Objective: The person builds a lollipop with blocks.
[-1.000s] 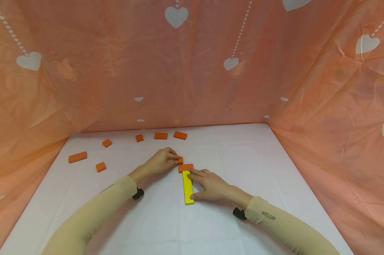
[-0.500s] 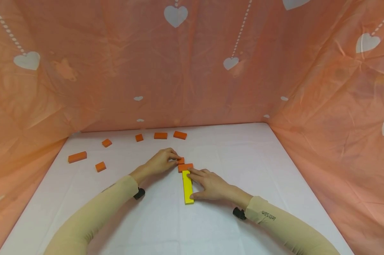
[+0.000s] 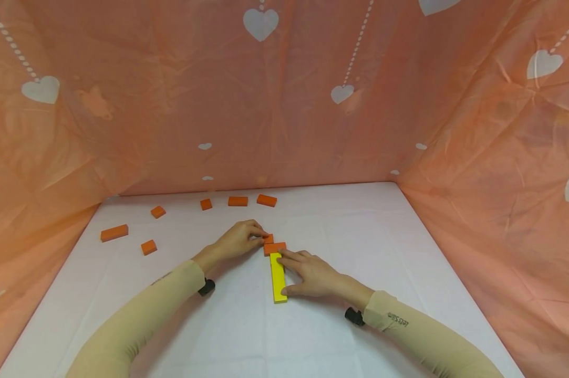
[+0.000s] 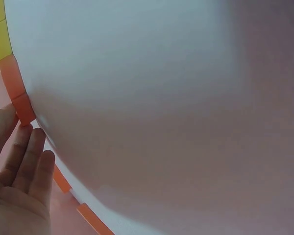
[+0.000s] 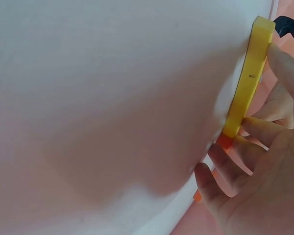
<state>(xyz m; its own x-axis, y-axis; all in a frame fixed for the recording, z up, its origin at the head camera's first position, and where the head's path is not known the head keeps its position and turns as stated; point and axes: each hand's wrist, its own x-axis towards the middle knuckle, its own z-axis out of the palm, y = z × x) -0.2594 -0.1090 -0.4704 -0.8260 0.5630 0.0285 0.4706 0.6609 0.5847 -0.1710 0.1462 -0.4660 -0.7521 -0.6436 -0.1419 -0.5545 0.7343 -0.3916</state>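
Observation:
In the head view my left hand (image 3: 239,239) pinches a small orange block (image 3: 268,239) between thumb and fingertips. That block touches the far side of a longer orange block (image 3: 275,249); the left wrist view shows the small orange block (image 4: 24,108) end to end with its neighbour. A long yellow block (image 3: 278,278) lies against the near side of the longer orange block. My right hand (image 3: 312,274) rests along the yellow block's right side, thumb near its close end, fingertips at its far end. In the right wrist view those fingers are spread and fairly straight.
Several loose orange blocks lie at the back and left of the white table (image 3: 360,231), among them a long one (image 3: 114,233), a small one (image 3: 149,247) and another at the back (image 3: 267,200). Pink curtains with hearts (image 3: 284,115) enclose the table.
My left hand has shifted very slightly right with the small orange block, along the edge of the longer orange block. The right hand and the yellow block stay put.

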